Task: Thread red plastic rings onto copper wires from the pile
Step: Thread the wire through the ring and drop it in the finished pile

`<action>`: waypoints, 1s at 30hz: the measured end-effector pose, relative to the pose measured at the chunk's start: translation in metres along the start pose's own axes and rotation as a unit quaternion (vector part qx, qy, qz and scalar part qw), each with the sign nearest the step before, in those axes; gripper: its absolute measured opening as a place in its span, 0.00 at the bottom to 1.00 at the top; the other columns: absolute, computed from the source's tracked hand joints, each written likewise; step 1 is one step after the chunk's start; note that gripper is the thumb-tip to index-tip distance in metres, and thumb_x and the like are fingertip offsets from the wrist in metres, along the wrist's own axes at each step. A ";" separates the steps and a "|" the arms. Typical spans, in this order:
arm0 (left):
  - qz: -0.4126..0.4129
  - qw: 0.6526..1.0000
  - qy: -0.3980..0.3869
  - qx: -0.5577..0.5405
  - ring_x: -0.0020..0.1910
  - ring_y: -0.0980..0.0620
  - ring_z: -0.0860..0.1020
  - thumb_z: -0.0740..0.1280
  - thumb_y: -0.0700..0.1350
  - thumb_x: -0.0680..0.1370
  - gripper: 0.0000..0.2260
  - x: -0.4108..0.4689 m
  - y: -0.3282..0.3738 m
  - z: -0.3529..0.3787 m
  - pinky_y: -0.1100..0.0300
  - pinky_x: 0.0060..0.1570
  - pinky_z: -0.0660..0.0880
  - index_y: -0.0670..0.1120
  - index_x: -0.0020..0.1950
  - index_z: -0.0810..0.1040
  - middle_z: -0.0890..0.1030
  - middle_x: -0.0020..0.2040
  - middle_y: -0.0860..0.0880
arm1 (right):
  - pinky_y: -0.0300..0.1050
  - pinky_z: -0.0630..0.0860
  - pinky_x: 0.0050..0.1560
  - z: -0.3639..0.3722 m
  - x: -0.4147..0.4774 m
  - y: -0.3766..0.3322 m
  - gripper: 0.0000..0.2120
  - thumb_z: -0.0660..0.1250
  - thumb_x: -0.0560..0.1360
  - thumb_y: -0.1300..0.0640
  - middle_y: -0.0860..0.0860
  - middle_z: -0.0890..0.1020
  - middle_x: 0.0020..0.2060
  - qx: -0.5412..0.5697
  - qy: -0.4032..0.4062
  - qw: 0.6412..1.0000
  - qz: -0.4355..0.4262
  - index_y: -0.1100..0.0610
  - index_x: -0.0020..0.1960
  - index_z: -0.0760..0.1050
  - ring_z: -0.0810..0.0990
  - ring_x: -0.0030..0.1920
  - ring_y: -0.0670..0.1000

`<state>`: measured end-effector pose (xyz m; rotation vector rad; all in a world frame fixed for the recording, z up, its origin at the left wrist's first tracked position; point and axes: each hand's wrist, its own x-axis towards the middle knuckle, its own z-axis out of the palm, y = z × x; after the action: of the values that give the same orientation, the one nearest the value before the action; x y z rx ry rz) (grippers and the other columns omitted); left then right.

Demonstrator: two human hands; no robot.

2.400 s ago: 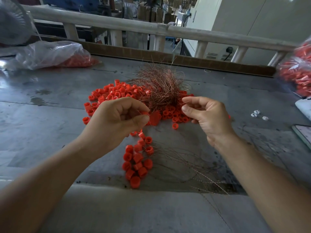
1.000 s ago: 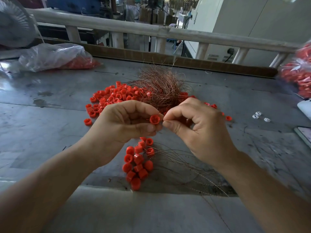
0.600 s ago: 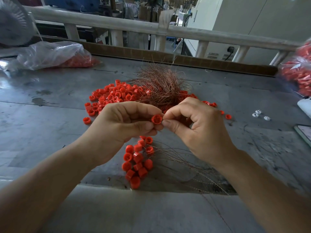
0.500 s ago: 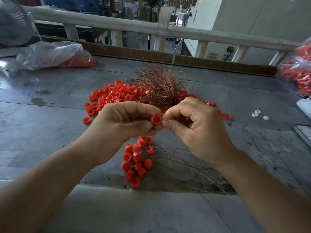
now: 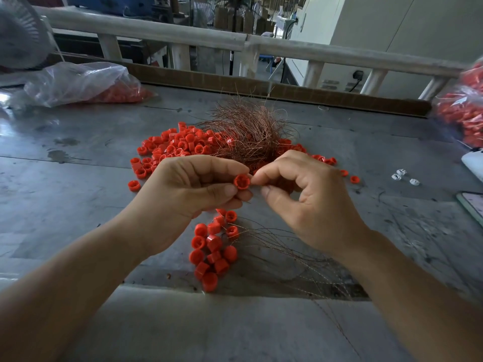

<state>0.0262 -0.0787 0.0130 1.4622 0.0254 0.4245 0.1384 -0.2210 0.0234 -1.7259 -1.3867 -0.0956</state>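
Observation:
My left hand [image 5: 188, 189] pinches one red plastic ring [image 5: 241, 181] between thumb and fingers, its opening facing me. My right hand [image 5: 305, 199] meets it from the right, with forefinger and thumb pinched at the ring's edge; the thin copper wire between them is too fine to make out. Behind the hands lies a tangled heap of copper wires [image 5: 248, 134] on a spread of loose red rings [image 5: 177, 147]. Below the hands a cluster of rings on wires [image 5: 213, 246] lies on the grey table [image 5: 78, 205], wire ends trailing to the right.
A clear plastic bag of red rings [image 5: 83, 84] lies at the far left, another bag [image 5: 462, 111] at the right edge. Small white parts [image 5: 403, 176] and a phone's corner [image 5: 470, 205] sit on the right. A fan [image 5: 21, 37] stands at top left, with a railing [image 5: 235, 45] behind.
My right hand came in from the wire heap to meet the ring in my left hand. Over the last half second both hands stay almost still at the ring.

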 end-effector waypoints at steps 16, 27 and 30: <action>-0.036 0.992 -0.049 -0.106 0.38 0.51 0.83 0.69 0.38 0.62 0.11 -0.001 0.000 0.003 0.65 0.37 0.79 0.45 0.42 0.84 0.84 0.38 0.45 | 0.37 0.73 0.31 0.005 0.000 0.000 0.19 0.68 0.66 0.73 0.45 0.76 0.30 0.225 -0.064 0.960 0.154 0.50 0.38 0.67 0.76 0.33 0.46; -0.035 0.995 -0.007 -0.093 0.39 0.51 0.83 0.70 0.38 0.60 0.10 -0.001 0.000 0.003 0.64 0.37 0.79 0.44 0.40 0.84 0.84 0.39 0.45 | 0.39 0.67 0.40 -0.041 0.017 0.069 0.02 0.69 0.71 0.55 0.45 0.77 0.34 -0.192 0.044 0.946 0.259 0.52 0.44 0.78 0.75 0.38 0.47; -0.033 0.995 -0.010 -0.092 0.39 0.51 0.83 0.70 0.38 0.61 0.10 -0.002 0.002 0.003 0.64 0.37 0.79 0.45 0.41 0.84 0.84 0.39 0.45 | 0.37 0.64 0.41 -0.051 0.015 0.088 0.05 0.68 0.72 0.56 0.53 0.82 0.43 -0.240 0.016 0.918 0.317 0.56 0.45 0.80 0.77 0.46 0.51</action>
<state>0.0249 -0.0818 0.0149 1.2801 0.0192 0.3488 0.2381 -0.2415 0.0111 -2.4964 -0.7480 -0.1052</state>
